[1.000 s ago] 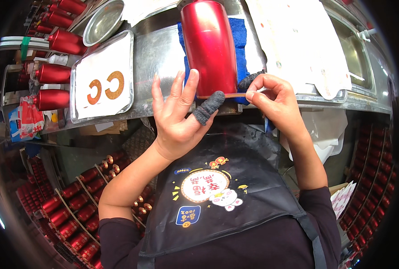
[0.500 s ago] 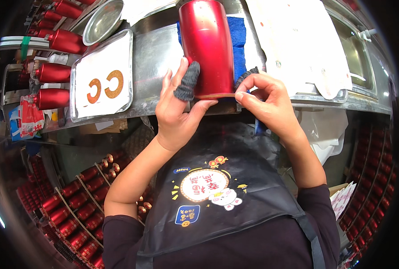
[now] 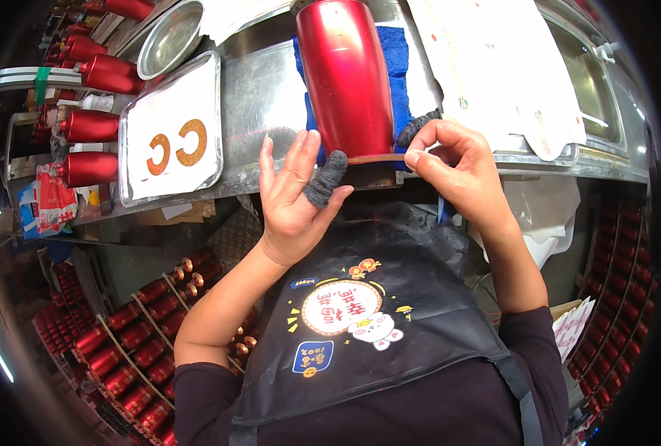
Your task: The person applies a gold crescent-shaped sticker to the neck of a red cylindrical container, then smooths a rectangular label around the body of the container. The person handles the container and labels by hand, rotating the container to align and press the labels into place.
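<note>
A glossy red metal bottle [image 3: 349, 82] lies on a blue cloth [image 3: 395, 67], its broad end toward me. Along that end runs a thin gold-brown strip [image 3: 378, 158], its right end pinched between thumb and forefinger of my right hand [image 3: 457, 167]. A dark grey knitted cover sits on another finger of that hand, beside the cloth. My left hand [image 3: 293, 197] is open with fingers spread, palm partly up. Its grey-covered finger is at the left corner of the bottle's end; whether it touches the strip I cannot tell.
On the left, a tray [image 3: 213, 149] with white paper holds two gold C-shaped pieces [image 3: 191, 143]. Behind it stands a metal bowl [image 3: 168, 44]. White sheets [image 3: 494, 74] cover the bench's right side. Several red bottles [image 3: 91, 169] stand at left, with racks of more below.
My left hand has drawn back from the bottle's side toward me, and its fingers have spread. My right hand has shifted slightly right, still pinching the strip.
</note>
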